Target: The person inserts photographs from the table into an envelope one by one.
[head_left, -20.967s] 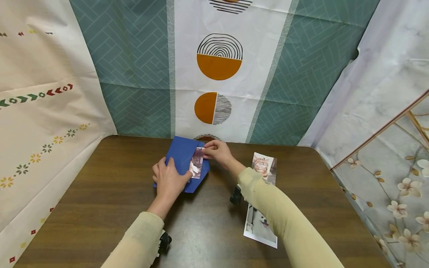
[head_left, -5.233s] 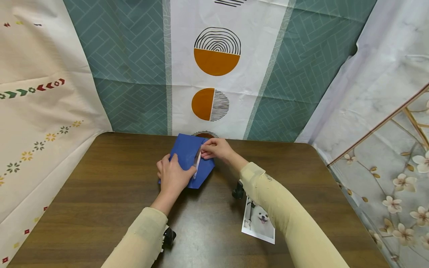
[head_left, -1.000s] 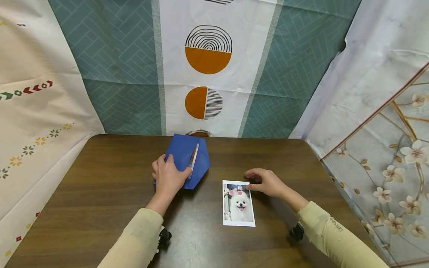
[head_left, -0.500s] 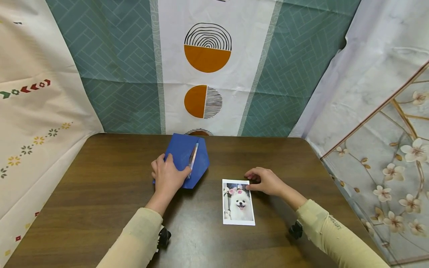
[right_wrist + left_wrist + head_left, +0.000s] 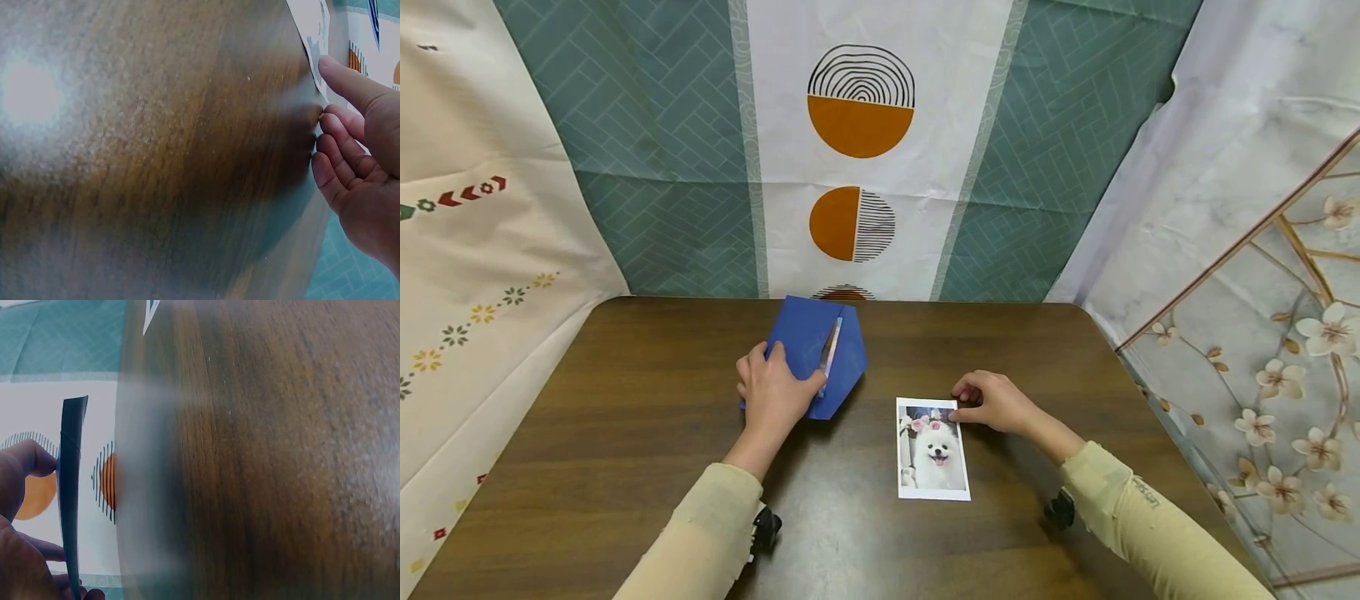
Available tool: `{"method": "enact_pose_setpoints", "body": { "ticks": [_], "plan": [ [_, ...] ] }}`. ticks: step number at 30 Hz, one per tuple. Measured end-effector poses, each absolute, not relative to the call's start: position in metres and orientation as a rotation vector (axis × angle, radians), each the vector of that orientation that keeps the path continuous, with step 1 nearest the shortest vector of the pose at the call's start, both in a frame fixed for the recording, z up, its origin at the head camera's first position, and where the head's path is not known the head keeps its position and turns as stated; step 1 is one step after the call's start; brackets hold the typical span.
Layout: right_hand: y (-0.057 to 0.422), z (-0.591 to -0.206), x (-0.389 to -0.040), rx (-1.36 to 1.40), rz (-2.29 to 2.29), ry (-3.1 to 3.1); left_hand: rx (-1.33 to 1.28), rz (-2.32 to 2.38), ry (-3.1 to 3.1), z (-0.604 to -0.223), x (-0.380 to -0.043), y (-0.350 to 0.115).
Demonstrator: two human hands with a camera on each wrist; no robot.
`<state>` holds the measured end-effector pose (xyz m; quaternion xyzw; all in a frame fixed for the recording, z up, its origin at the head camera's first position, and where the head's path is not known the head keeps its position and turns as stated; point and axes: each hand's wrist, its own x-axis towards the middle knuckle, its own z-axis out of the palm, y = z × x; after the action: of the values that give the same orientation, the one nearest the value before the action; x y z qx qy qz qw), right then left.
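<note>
My left hand [image 5: 777, 390] grips a blue envelope [image 5: 801, 333] at its left and lower side, thumb on the front and fingers behind. In the left wrist view the envelope [image 5: 70, 481] appears edge-on, between thumb and fingers. Its pointed flap lies open to the right, and the pale edge of an inserted picture card [image 5: 831, 354] shows in the mouth. To the right, my right hand [image 5: 1000, 406] pinches the upper right corner of a white-bordered photo of a fluffy white dog [image 5: 934, 454]. The right wrist view shows the thumb on the photo [image 5: 312, 37] and the index fingertip at its edge.
Both hands work over a brown wooden table [image 5: 647, 467]. A patterned cloth [image 5: 865, 225] hangs behind its back edge, with a cream cloth [image 5: 490, 250] at the left and a flowered one [image 5: 1262, 358] at the right. Black wrist cameras sit under both sleeves.
Earlier, the right hand slid a picture card into the envelope; the cat pictures at right left the table. Since then it moved to the dog photo, now nearer the middle. Little differs over the last second.
</note>
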<state>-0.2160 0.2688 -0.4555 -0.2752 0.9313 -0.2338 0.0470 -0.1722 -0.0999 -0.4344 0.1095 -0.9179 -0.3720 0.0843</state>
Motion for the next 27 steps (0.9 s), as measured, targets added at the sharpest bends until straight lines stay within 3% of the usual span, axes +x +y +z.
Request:
{"method": "enact_pose_setpoints", "body": {
  "ticks": [27],
  "plan": [
    [0.255, -0.462, -0.207, -0.867, -0.862, 2.777, 0.306, -1.115, -2.727, -0.434, -0.170, -0.101]
  ]
}}
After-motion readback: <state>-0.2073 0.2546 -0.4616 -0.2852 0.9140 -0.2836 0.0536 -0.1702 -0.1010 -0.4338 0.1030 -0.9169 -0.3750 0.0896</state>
